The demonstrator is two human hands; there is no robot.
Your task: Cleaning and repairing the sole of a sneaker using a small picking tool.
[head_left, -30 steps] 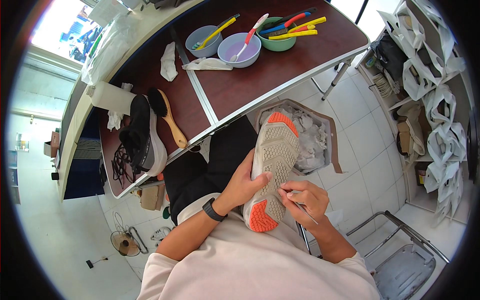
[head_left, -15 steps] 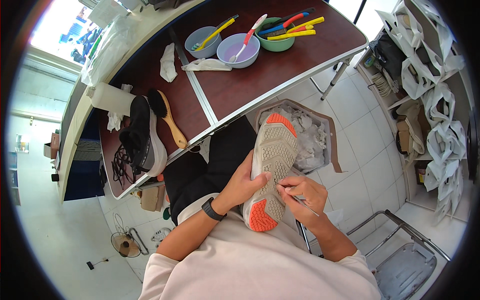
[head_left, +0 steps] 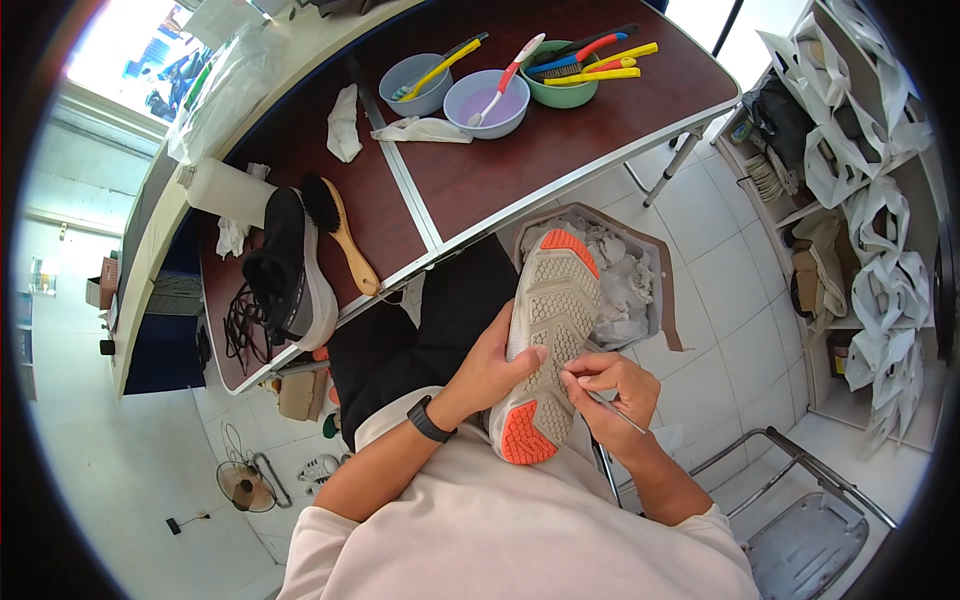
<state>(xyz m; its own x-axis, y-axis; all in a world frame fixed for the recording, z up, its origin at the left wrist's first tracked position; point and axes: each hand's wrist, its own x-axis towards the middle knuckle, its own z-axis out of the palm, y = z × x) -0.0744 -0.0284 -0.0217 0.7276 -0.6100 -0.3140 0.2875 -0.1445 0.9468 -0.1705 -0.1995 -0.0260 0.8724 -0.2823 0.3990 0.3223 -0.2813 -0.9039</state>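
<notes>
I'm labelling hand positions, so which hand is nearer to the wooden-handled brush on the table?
Left. The left hand, gripping a shoe, is below and right of the wooden-handled brush in the picture; the right hand, pinching a thin tool, is farther right.

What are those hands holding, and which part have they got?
The left hand holds a shoe by its middle, thumb on the sole. The right hand pinches a thin tool near its shoe-side end.
</notes>
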